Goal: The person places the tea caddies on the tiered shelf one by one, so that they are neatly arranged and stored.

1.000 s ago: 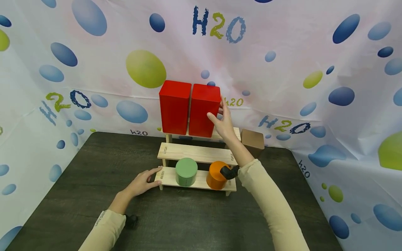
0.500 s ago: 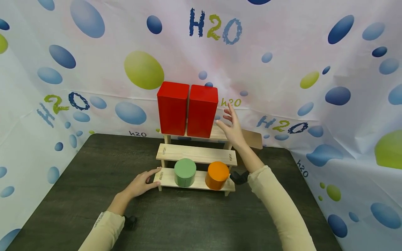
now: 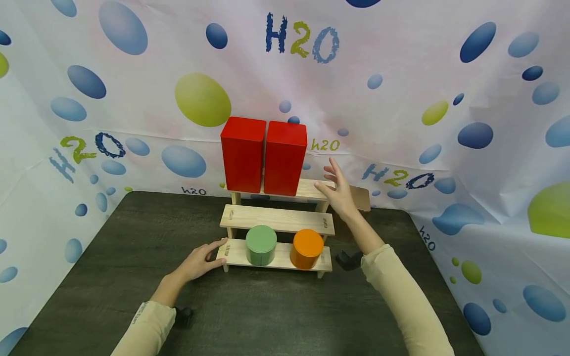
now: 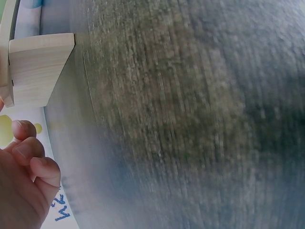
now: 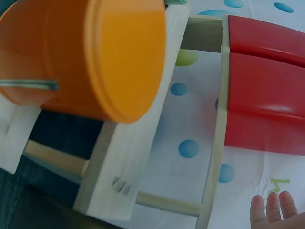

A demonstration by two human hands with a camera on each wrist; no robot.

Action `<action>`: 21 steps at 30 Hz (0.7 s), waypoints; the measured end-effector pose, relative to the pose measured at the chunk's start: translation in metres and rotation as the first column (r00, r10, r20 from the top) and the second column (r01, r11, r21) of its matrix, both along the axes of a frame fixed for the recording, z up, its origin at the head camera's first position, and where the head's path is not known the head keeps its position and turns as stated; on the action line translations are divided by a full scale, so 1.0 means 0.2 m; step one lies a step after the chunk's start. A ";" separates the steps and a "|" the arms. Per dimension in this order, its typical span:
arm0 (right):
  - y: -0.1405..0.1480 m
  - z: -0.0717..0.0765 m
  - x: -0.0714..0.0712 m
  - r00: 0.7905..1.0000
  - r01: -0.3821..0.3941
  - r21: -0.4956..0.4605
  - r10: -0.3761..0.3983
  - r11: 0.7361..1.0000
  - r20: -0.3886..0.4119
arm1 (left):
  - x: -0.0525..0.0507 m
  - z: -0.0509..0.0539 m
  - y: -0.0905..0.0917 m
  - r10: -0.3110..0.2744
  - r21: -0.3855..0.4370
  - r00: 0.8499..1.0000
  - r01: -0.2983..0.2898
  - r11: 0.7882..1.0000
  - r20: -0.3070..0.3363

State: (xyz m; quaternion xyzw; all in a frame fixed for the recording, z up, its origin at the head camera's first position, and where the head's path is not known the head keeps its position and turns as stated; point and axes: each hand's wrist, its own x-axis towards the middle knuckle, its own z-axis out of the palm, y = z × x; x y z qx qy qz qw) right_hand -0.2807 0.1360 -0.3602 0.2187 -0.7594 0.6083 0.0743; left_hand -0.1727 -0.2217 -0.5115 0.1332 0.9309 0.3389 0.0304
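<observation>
Two red boxes (image 3: pixel 242 160) (image 3: pixel 285 160) stand side by side on the top step of a wooden three-step rack (image 3: pixel 277 219). On its lowest step are a green cylinder (image 3: pixel 261 245) and an orange cylinder (image 3: pixel 307 249). My left hand (image 3: pixel 198 261) grips the left end of that lowest step with thumb and forefinger; its other fingers are curled in the left wrist view (image 4: pixel 31 174). Holding nothing, my right hand (image 3: pixel 340 194) is raised beside the top step's right end, fingers spread, apart from the red boxes. In the right wrist view its fingertips (image 5: pixel 273 208) show near the lower right corner.
A brown box (image 3: pixel 359 198) stands behind my right hand, right of the rack. The dark table (image 3: pixel 267 316) extends around the rack. A patterned cloth (image 3: pixel 378 113) hangs behind and at both sides.
My right hand has let go of the right red box and moved right and slightly down, away from it. The left hand has kept its hold on the rack.
</observation>
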 end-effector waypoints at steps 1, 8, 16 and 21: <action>0.01 -0.01 0.00 1.000 0.003 0.004 -0.003 1.000 0.002 | 0.00 0.00 0.00 -0.001 0.003 1.000 0.001 1.000 -0.001; 0.06 0.01 0.05 0.999 0.014 0.006 -0.014 1.000 0.052 | 0.00 0.00 0.00 -0.004 0.004 1.000 0.004 1.000 -0.007; 0.13 0.02 0.11 0.998 -0.002 0.045 0.000 0.999 0.057 | 0.00 -0.01 0.00 -0.006 0.004 1.000 0.006 1.000 0.002; 0.19 0.00 0.12 0.999 -0.003 0.058 0.000 0.998 0.048 | 0.00 0.00 0.00 -0.009 0.006 1.000 0.009 1.000 -0.023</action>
